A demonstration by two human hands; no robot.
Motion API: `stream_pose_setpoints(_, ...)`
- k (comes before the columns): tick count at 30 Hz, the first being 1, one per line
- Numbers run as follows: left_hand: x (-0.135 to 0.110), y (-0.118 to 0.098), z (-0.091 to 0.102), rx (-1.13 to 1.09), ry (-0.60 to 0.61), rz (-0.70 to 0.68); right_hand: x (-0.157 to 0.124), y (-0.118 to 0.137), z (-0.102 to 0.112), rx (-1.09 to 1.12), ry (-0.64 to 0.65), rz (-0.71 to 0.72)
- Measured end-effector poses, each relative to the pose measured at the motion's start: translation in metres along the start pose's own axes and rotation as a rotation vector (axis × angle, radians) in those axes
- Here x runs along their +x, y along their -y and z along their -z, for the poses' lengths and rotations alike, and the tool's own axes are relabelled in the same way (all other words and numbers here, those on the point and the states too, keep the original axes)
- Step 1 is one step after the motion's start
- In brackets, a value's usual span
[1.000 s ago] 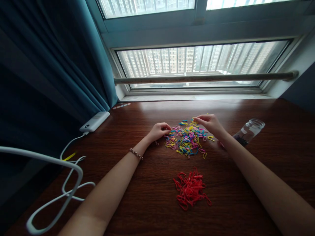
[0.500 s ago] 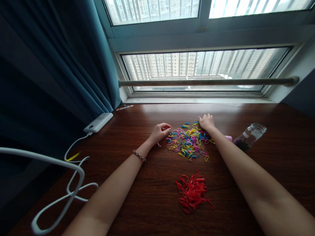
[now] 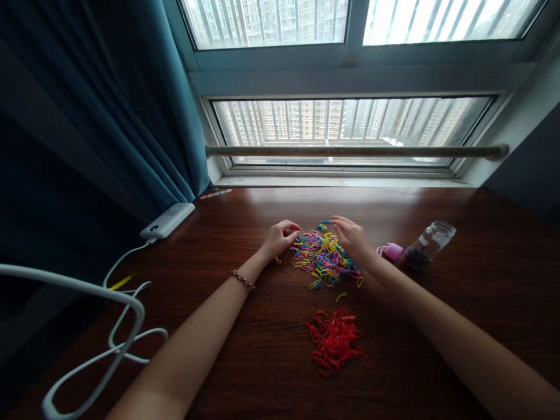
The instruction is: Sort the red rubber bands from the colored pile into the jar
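A pile of small plastic stitch markers in pink, yellow and blue lies on the wooden table. At its left edge rests my left hand, fingers curved, with a gap between thumb and forefinger and nothing seen in it. My right hand lies along the pile's right side, fingers stretched out to the left, touching the markers and hiding some of them. Nearer to me is a separate heap of red stitch markers. A single yellow marker lies between the two heaps, and another loose marker lies behind my right hand.
To the right, a clear glass jar lies tilted with dark contents, beside a pink object with a loop. A white power bank with a thick white cable lies at left by the blue curtain. A rail crosses the window.
My right hand has moved left and a little nearer, drawing the pile's right side inward. The pink object now shows fully. My left hand stays at the pile's left edge. The view has shifted slightly.
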State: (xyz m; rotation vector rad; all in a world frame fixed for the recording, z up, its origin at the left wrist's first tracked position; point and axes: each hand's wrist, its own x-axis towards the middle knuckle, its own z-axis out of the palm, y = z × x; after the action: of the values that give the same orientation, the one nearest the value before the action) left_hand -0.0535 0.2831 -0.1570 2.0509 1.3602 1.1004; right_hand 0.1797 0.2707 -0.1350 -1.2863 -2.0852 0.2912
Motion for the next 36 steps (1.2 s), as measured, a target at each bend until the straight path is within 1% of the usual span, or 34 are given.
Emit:
stream_pose_setpoints(1, 0.0, 0.001, -0.001, 0.0, -0.011, -0.005, 0.011, -0.012, 0.003, -0.056, -0.065, -0.108)
stream_pose_setpoints(2, 0.0, 0.002, -0.001, 0.004, -0.028, 0.0, 0.023, -0.024, 0.005, -0.123, -0.086, -0.232)
stream_pose_setpoints(4, 0.0, 0.005, -0.003, 0.035, -0.076, 0.036, 0.044, -0.047, 0.008, -0.263, -0.097, -0.519)
stream_pose_setpoints(5, 0.0, 0.007, -0.003, 0.058, -0.104, 0.061, 0.052, -0.057, 0.009, -0.311, -0.076, -0.614)
stream_pose_setpoints(6, 0.001, 0.008, -0.003, 0.086, -0.136, 0.085, 0.059, -0.064, 0.01, -0.332, -0.031, -0.66)
stream_pose_setpoints(8, 0.004, 0.008, 0.001, 0.157, -0.185, 0.123, 0.066, -0.071, 0.01, -0.321, 0.049, -0.662)
stream_pose_setpoints(9, 0.006, 0.007, 0.005, 0.201, -0.176, 0.138, 0.067, -0.072, 0.01, -0.3, 0.092, -0.635)
stream_pose_setpoints(10, 0.008, 0.004, 0.011, 0.248, -0.14, 0.154, 0.067, -0.07, 0.01, -0.275, 0.132, -0.601)
stream_pose_setpoints(11, 0.01, 0.001, 0.02, 0.296, -0.07, 0.179, 0.065, -0.066, 0.009, -0.25, 0.177, -0.566)
stream_pose_setpoints(12, 0.011, -0.003, 0.029, 0.333, 0.035, 0.217, 0.061, -0.06, 0.009, -0.223, 0.224, -0.53)
stream_pose_setpoints(14, 0.011, -0.012, 0.048, 0.363, 0.283, 0.359, 0.05, -0.045, 0.01, -0.135, 0.338, -0.447)
stream_pose_setpoints(16, 0.008, -0.019, 0.063, 0.309, 0.535, 0.505, 0.038, -0.029, 0.014, -0.007, 0.463, -0.339)
stream_pose_setpoints(17, 0.006, -0.022, 0.067, 0.251, 0.633, 0.55, 0.032, -0.022, 0.017, 0.001, 0.464, -0.31)
stream_pose_setpoints(18, 0.004, -0.025, 0.069, 0.177, 0.706, 0.576, 0.027, -0.017, 0.021, -0.057, 0.428, -0.294)
stream_pose_setpoints(19, 0.002, -0.028, 0.068, 0.099, 0.753, 0.587, 0.022, -0.014, 0.025, -0.154, 0.382, -0.305)
stream_pose_setpoints(21, 0.0, -0.033, 0.061, -0.035, 0.777, 0.592, 0.015, -0.013, 0.032, -0.385, 0.302, -0.386)
stream_pose_setpoints(23, -0.001, -0.037, 0.049, -0.096, 0.74, 0.589, 0.011, -0.016, 0.036, -0.522, 0.31, -0.485)
stream_pose_setpoints(25, -0.001, -0.04, 0.036, -0.118, 0.676, 0.541, 0.009, -0.019, 0.037, -0.524, 0.38, -0.523)
stream_pose_setpoints(27, 0.001, -0.041, 0.024, -0.134, 0.609, 0.44, 0.01, -0.02, 0.035, -0.455, 0.455, -0.489)
stream_pose_setpoints(29, 0.002, -0.04, 0.014, -0.146, 0.526, 0.317, 0.012, -0.018, 0.033, -0.369, 0.516, -0.418)
stream_pose_setpoints(31, 0.003, -0.038, 0.005, -0.136, 0.397, 0.202, 0.015, -0.015, 0.034, -0.191, 0.578, -0.348)
stream_pose_setpoints(33, 0.003, -0.035, -0.003, -0.094, 0.237, 0.083, 0.018, -0.014, 0.038, -0.008, 0.596, -0.312)
stream_pose_setpoints(34, 0.002, -0.034, -0.007, -0.06, 0.173, 0.02, 0.018, -0.014, 0.04, 0.013, 0.58, -0.309)
stream_pose_setpoints(35, 0.001, -0.033, -0.012, -0.027, 0.135, -0.039, 0.018, -0.015, 0.042, -0.034, 0.551, -0.319)
stream_pose_setpoints(36, 0.0, -0.033, -0.016, 0.004, 0.131, -0.087, 0.017, -0.015, 0.044, -0.137, 0.523, -0.336)
